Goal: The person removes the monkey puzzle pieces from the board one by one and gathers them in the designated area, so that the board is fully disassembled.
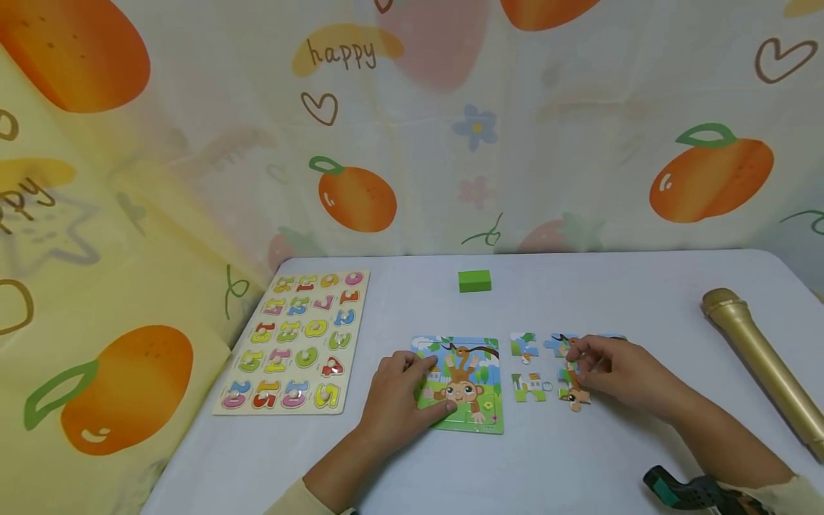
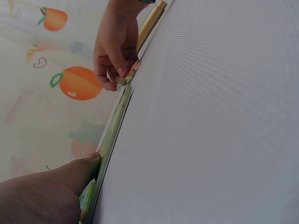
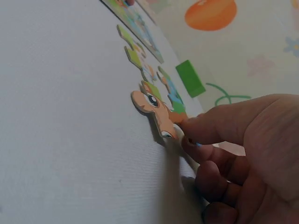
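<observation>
My left hand (image 1: 402, 393) rests on the left side of a square monkey puzzle (image 1: 460, 383), thumb and fingers lying across its face. In the left wrist view the thumb (image 2: 88, 163) presses along the puzzle's edge. To the right, my right hand (image 1: 624, 372) pinches a puzzle piece (image 3: 156, 109) between thumb and finger. That piece shows an orange animal face with an eye, tilted slightly over the table. Other loose pieces, including a blue sky piece (image 1: 524, 345) and a house piece (image 1: 529, 387), lie between the puzzle and the right hand, which partly hides more pieces.
A number board (image 1: 292, 343) lies at the left. At the back stands a green block (image 1: 474, 281). A gold microphone (image 1: 762, 368) lies along the right side, and a black object (image 1: 682, 490) is near the right forearm. A fruit-patterned curtain (image 1: 412, 143) hangs behind the white table (image 1: 399, 465).
</observation>
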`<state>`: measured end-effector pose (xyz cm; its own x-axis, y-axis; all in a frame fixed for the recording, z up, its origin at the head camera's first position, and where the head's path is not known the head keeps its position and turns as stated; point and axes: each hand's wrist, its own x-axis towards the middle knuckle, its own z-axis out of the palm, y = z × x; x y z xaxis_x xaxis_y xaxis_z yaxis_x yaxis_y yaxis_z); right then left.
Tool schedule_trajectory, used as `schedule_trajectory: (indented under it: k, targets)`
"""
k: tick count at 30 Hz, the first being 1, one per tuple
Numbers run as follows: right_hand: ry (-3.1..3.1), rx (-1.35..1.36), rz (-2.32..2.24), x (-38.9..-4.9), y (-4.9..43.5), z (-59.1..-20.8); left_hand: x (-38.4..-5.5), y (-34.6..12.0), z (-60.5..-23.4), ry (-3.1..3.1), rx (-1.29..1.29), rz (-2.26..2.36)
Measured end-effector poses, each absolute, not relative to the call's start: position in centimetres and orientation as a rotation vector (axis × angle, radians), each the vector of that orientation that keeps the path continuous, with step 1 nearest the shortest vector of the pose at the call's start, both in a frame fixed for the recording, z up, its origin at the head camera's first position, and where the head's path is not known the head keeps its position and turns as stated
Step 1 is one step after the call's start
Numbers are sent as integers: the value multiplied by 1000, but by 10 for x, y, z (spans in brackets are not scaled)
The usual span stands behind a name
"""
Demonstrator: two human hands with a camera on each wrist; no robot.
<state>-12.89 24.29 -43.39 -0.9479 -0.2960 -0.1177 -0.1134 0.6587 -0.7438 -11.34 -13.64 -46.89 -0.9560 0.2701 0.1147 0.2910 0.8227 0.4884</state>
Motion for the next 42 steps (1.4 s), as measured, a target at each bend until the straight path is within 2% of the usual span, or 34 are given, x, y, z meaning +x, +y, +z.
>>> schedule_trajectory:
  k: [13,26,42]
  targets:
    - [2847,-394,-1036,-124,243,-443,-114,-133,-466,-2969,-463,-799]
    - [2741,-276,-1122,-129,237,-430,-112,-135,-468,-2944,-481,-836]
    - [2640,-412,-1152,-144,208,-420,-111,-127,-458,-2909,-522,-972]
